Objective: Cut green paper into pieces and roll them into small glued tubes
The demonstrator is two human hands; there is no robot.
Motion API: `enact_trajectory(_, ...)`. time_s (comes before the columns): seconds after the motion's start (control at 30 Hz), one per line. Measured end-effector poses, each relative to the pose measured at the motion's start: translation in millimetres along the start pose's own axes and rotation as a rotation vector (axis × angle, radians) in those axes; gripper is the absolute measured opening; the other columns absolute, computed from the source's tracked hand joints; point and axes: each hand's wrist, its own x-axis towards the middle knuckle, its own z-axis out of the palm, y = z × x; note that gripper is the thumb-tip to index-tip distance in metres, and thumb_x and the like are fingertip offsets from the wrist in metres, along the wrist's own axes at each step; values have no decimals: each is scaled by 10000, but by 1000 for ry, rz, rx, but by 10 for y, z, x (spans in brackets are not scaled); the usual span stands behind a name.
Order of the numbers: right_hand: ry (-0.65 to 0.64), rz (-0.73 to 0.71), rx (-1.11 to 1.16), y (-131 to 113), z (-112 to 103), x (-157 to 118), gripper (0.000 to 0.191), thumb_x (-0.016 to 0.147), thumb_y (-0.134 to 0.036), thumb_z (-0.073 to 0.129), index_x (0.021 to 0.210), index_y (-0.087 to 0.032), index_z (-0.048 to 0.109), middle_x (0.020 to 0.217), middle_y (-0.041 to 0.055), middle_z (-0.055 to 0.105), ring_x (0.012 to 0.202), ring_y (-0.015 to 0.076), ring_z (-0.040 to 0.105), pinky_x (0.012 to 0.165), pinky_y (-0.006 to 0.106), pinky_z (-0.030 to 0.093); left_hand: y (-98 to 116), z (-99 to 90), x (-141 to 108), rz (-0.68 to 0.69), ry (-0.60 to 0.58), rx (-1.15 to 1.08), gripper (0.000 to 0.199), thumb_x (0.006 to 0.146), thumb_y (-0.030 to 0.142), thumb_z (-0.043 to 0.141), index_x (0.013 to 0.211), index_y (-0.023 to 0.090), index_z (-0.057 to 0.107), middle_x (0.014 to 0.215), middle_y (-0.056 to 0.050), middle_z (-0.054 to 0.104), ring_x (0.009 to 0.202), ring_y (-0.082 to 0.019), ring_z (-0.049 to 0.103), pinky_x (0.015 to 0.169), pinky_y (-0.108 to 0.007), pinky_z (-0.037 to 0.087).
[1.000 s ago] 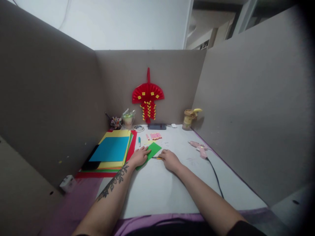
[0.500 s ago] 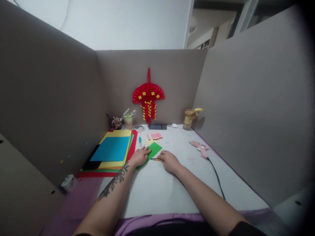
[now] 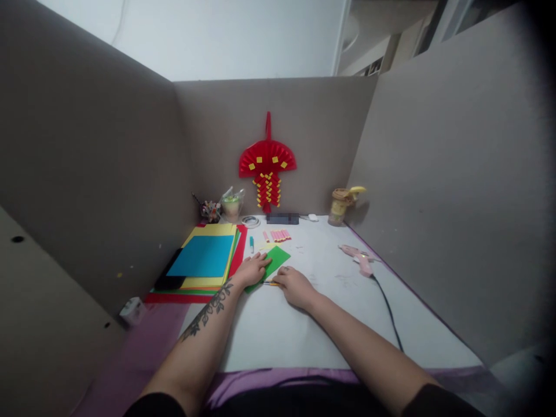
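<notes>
A folded-looking green paper sheet lies slanted on the white tabletop. My left hand rests flat on it with the fingers spread, pressing its left side. Beside the sheet's lower right edge, my right hand is closed on a slim orange utility knife. The knife's thin dark tip points left and meets the edge of the paper under my left hand. My right fingers partly cover the handle.
Coloured paper sheets are stacked at left. Pink paper rolls, a teal glue-like stick and tape rolls lie farther back. A pink glue gun with its cord is at right. A red paper ornament hangs on the back panel.
My right hand and the knife have shifted slightly left and down along the paper's edge. My left hand stays on the sheet. The camera view has moved a little.
</notes>
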Motion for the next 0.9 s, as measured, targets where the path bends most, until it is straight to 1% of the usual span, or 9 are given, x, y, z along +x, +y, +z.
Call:
enact_trajectory(0.3, -33, -91, 21, -184, 13, 0, 258, 832, -120, 446, 940, -177, 673, 871, 77, 592, 853, 180, 493, 773, 279, 386, 8, 11, -14, -1, 18, -12, 525, 858, 221, 285, 1378, 277, 328, 1487, -11, 211, 1366, -221, 161, 1073, -454, 218)
enact_trajectory(0.4, -35, -113, 48, -205, 3, 0, 261, 828, -118, 455, 969, -177, 667, 884, 78, 595, 858, 181, 495, 786, 284, 392, 7, 14, -15, 1, 24, -18, 530, 854, 217, 292, 1379, 282, 325, 1488, -10, 210, 1366, -219, 159, 1074, -458, 213)
enact_trajectory(0.57, -33, -140, 96, -221, 8, -12, 247, 828, -124, 465, 954, -177, 671, 885, 80, 596, 855, 184, 494, 779, 294, 401, 8, 13, -20, 1, 26, -27, 532, 853, 213, 295, 1379, 288, 322, 1488, -7, 206, 1366, -221, 159, 1071, -470, 214)
enact_trajectory(0.77, -56, -298, 212, -337, 56, -57, 278, 802, -107, 483, 981, -200, 674, 887, 62, 605, 849, 180, 494, 789, 294, 403, -6, 19, -19, 16, 50, -36, 529, 847, 207, 316, 1369, 286, 346, 1480, -8, 231, 1360, -232, 180, 1067, -474, 226)
enact_trajectory(0.83, -88, -336, 250, -321, 33, -66, 298, 788, -98, 492, 994, -210, 674, 891, 58, 604, 860, 175, 502, 790, 283, 407, -14, 30, -18, 19, 74, -48, 517, 842, 212, 333, 1353, 284, 377, 1470, -9, 258, 1352, -242, 206, 1059, -476, 246)
enact_trajectory(0.9, -98, -314, 269, -219, -25, -67, 308, 784, -96, 493, 997, -222, 677, 887, 53, 609, 870, 171, 511, 796, 274, 408, -15, 40, -23, 33, 132, -70, 498, 824, 204, 365, 1314, 251, 446, 1438, -27, 333, 1328, -236, 271, 1057, -439, 271)
